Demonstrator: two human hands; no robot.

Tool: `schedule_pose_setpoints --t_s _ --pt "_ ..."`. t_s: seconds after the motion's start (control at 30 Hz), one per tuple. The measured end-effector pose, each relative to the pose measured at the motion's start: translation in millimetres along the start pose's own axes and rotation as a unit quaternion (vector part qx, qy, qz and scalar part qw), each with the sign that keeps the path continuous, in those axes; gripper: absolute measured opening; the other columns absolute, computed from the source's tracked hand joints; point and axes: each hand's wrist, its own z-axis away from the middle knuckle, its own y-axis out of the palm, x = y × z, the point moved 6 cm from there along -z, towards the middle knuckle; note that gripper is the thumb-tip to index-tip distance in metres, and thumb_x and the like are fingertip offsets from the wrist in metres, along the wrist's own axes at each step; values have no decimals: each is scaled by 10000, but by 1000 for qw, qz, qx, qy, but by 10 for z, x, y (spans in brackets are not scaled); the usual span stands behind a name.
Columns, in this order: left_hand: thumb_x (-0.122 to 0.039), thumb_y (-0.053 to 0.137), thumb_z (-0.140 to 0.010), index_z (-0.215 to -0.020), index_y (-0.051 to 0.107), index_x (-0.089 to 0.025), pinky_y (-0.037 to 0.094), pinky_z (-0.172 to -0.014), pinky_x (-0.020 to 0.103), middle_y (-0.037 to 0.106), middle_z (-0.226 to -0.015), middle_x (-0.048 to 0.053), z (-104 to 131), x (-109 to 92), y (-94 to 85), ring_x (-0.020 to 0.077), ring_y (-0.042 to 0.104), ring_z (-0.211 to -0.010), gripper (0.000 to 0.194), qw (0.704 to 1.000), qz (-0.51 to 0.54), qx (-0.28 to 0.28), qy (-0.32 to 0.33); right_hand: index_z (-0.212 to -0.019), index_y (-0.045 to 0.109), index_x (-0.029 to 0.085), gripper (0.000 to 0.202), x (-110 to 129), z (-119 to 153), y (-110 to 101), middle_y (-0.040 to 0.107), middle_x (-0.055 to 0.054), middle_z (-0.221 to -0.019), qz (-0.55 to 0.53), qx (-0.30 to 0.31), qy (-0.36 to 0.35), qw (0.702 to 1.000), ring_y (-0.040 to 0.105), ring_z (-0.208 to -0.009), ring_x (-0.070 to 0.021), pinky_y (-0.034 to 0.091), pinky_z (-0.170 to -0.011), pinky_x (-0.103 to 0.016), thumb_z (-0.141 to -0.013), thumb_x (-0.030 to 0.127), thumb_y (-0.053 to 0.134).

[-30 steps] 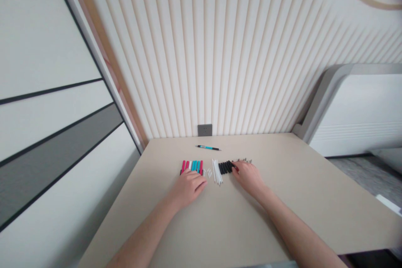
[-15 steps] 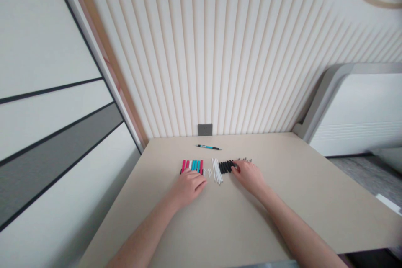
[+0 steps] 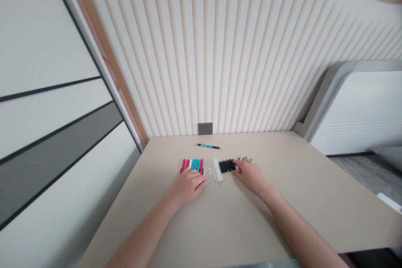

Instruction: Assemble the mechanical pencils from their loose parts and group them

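Note:
My left hand lies over the lower ends of a row of pen barrels, in pink, white and turquoise. Its fingers rest on them, held loosely and partly hidden from me. My right hand is at the right end of a row of black pen grips. Thumb and index finger stand apart at the two ends of the last grip, with a gap between them. Between the hands lie several thin white refills and small clear-white pieces.
An assembled turquoise and black pen lies farther back on the beige table. Small metal tips sit just beyond my right hand. A dark wall socket is behind the table, and a white cabinet stands on the left.
My right thumb and index finger have parted slightly at the last black grip, and the gap between them shows more. My left hand has stayed in place.

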Motion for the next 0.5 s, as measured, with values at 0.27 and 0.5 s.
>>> schedule_pose_setpoints --t_s 0.27,0.5 --pt "-258 433 -967 -829 628 -184 401 -734 310 670 -778 27 0 8 19 160 595 -753 250 1000 -7 6 -2 -1135 631 244 270 -82 -31 43 707 -78 -1036 15 -13 12 1000 655 -962 -222 431 -792 -306 -915 264 475" --pt "-265 433 -968 -840 641 -187 404 -736 309 670 -775 30 3 6 6 161 600 -758 257 1000 -1 0 0 -1207 601 244 354 -95 -35 53 701 -86 -1060 17 -5 25 1000 652 -977 -220 430 -817 -312 -891 180 454"
